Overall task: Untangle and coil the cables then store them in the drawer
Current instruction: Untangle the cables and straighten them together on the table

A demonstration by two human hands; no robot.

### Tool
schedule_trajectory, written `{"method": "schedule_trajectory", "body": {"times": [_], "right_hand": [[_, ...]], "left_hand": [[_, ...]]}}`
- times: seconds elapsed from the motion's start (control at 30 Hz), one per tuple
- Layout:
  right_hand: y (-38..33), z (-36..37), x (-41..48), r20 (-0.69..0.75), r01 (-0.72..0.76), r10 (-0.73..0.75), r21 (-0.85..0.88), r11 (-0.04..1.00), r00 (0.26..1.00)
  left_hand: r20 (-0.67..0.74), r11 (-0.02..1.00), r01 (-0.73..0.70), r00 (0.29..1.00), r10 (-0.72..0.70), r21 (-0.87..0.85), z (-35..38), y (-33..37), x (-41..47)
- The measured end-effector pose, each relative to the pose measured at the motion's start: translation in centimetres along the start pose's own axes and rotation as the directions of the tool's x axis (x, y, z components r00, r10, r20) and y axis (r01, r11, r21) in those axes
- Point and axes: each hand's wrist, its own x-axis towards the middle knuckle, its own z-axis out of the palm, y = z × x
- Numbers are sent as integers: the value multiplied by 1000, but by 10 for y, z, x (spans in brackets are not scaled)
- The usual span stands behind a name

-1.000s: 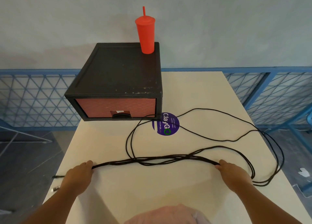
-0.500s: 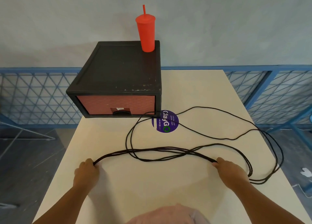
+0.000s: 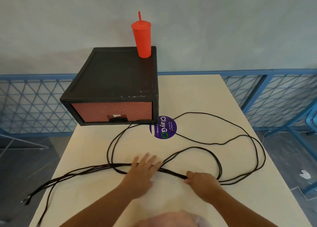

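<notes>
Left hand: palm down, fingers straight and spread, lying flat across the bunched strands at table centre; grips nothing.
Right hand: at 3 o'clock of the left, just beside it; fingers curled round the same bunch.
Cables: thin, black; strands gathered between both hands. Tails run toward 8 o'clock and hang off the table edge. Loose loops spread at 2–3 o'clock. One loop reaches 12 o'clock.
Drawer: reddish front, closed, at 11 o'clock.
Cabinet: black; a strand reaches its lower front edge.
Sticker: purple, round, 12 o'clock, at the cabinet's near right corner.
Tumbler: red, with straw, upright on the cabinet's far right corner.
Table: cream top.
Railing: blue mesh, behind.
</notes>
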Motion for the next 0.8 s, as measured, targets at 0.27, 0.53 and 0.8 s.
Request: {"method": "schedule_trajectory", "body": {"times": [0.27,0.53,0.8], "right_hand": [[-26,-2,12,-97,106,-99,68,992,990],[-21,-20,25,-83,186,-192,-72,980,978],[0,-38,38,-64,103,-109,-89,991,992]], "left_hand": [[122,942,-147,974,192,-303,-26,51,31],[197,988,-136,969,148,-70,-38,29,43],[260,994,-33,964,59,-103,-48,-4,51]]}}
